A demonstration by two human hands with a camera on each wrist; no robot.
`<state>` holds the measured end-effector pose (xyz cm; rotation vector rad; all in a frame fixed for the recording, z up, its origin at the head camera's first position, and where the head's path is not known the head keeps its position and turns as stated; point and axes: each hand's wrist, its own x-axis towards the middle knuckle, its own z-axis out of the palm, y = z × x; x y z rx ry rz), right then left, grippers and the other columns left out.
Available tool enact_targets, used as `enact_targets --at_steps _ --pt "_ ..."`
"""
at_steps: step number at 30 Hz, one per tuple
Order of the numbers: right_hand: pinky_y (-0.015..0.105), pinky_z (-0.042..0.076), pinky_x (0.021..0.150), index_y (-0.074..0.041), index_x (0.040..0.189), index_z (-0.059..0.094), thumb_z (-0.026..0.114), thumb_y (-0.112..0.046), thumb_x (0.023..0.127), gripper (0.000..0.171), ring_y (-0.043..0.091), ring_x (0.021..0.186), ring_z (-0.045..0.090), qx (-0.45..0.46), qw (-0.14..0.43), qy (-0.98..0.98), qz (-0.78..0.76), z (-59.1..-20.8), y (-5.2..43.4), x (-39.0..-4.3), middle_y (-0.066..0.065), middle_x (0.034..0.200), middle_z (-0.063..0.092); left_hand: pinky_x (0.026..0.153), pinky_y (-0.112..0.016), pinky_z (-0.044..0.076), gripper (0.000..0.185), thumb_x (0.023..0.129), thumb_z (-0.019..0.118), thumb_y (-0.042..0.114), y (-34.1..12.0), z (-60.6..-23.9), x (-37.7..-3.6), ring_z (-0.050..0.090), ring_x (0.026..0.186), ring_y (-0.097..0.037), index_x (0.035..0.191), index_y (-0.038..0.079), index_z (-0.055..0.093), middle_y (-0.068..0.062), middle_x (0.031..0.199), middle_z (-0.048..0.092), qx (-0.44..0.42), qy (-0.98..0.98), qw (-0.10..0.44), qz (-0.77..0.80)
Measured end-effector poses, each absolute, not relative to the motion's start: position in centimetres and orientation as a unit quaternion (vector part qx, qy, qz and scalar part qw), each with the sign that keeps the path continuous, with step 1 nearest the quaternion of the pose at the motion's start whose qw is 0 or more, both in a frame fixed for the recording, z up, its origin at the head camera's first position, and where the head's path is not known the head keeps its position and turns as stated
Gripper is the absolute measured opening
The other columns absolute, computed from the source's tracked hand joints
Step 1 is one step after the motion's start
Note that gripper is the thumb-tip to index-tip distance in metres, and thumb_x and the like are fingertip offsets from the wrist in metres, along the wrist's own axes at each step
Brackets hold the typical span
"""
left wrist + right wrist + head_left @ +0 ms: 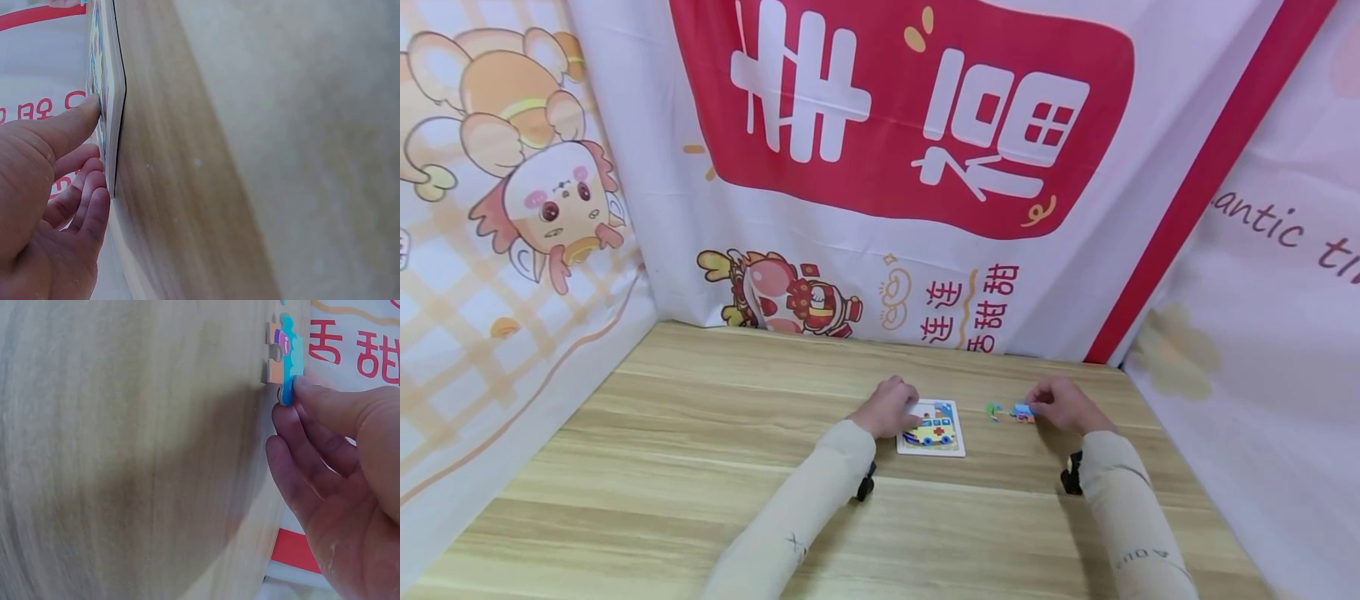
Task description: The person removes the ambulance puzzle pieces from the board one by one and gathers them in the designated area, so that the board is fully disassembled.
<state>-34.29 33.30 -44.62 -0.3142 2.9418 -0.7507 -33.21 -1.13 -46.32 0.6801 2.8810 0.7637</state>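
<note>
Puzzle pc (294, 359) lay R of board (958, 433), R hand (1063, 404) nearer

Your hands were well apart. Your L hand (887, 408) gripped the board at its left edge, thumb on the face, fingers curled at the rim. Your R hand pinched the near end of the blue-and-orange pc btwn thumb & fingers. Its long axis ran approx. side to side, toward the board; a gap separated the two, w/ a small green bit (993, 412) in btwn. Couldn't tell if the pc was lifted off the table (955, 525).
</note>
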Motion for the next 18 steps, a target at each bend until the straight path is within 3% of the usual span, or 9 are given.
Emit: enact_targets --at_steps 8,18 --pt "0.029 0.045 0.073 -0.004 0.090 0.071 0.063 -0.005 0.091 0.008 0.015 0.080 0.056 -0.113 0.036 0.965 -0.232 -45.0 33.3 -34.2 0.006 0.084 0.067 0.097 -0.036 0.046 0.043 0.086 0.073 0.028 -1.1 -46.3 -33.1 0.053 0.105 -0.020 0.123 0.007 0.064 -0.008 0.115 0.059 0.226 0.941 0.041 0.247" --pt "0.034 0.052 0.080 -0.005 0.098 0.071 0.066 -0.014 0.091 0.012 0.014 0.086 0.061 -0.116 0.046 0.967 -0.221 -43.7 31.8 -34.5 0.006 0.092 0.070 0.097 -0.036 0.046 0.043 0.087 0.072 0.029 -1.1 -46.3 -33.2 0.053 0.106 -0.020 0.123 0.007 0.064 -0.008 0.116 0.059 0.227 0.942 0.040 0.243"
